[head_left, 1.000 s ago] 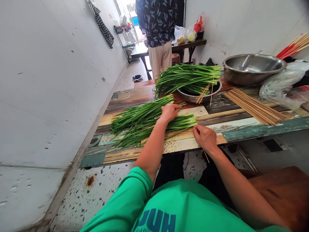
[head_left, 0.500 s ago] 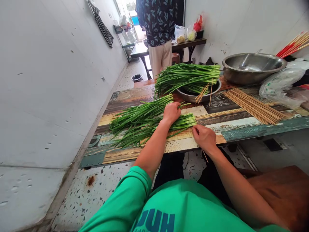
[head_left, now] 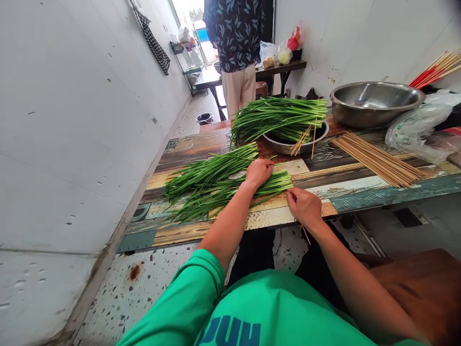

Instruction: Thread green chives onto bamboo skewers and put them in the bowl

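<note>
My left hand (head_left: 260, 173) is closed, knuckles up, over the stem ends of some long green garlic chives (head_left: 275, 181). A short green stem tip shows just beyond its fingers. My right hand (head_left: 305, 204) is pinched around a thin bamboo skewer (head_left: 306, 235), whose end sticks out below the fist. Its fingertips are at the pale cut ends of the near bunch; whether the skewer's hidden end has gone into the stems I cannot tell. Another bunch of chives (head_left: 230, 157) lies just behind, leaves pointing left.
A big chive pile (head_left: 277, 113) rests over a metal bowl (head_left: 284, 146) with several skewers leaning on its rim. Loose skewers (head_left: 378, 158) lie to the right, near a larger steel basin (head_left: 376, 103) and a plastic bag (head_left: 414, 134). A person (head_left: 237, 53) stands behind the table.
My left hand has shifted slightly right and nearer to me, and less stem shows past its fingers. My right hand stays in almost the same place with the skewer.
</note>
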{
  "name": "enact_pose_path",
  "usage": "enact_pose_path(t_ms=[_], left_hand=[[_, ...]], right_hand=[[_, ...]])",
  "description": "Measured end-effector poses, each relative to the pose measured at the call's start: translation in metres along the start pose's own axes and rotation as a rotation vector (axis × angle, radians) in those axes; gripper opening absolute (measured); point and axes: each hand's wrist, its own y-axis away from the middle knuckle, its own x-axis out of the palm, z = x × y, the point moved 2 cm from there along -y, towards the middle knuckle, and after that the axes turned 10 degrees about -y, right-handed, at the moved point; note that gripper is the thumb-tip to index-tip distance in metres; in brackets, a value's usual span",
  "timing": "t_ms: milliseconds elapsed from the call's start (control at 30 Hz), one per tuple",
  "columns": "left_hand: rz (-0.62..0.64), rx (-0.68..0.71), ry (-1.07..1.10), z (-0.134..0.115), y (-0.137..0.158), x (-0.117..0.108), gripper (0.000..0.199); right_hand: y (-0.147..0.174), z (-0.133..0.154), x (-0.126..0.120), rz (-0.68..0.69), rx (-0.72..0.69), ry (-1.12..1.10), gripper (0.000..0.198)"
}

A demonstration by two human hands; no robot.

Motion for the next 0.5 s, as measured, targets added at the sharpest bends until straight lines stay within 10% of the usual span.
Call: enact_pose_path(t_ms=[500], left_hand=[[-0.036,-0.002,0.015,0.0035,-0.0008,-0.0006,0.032]], right_hand=[[0.0000,0.0000,-0.0006,-0.003,-0.014,0.002,0.026]])
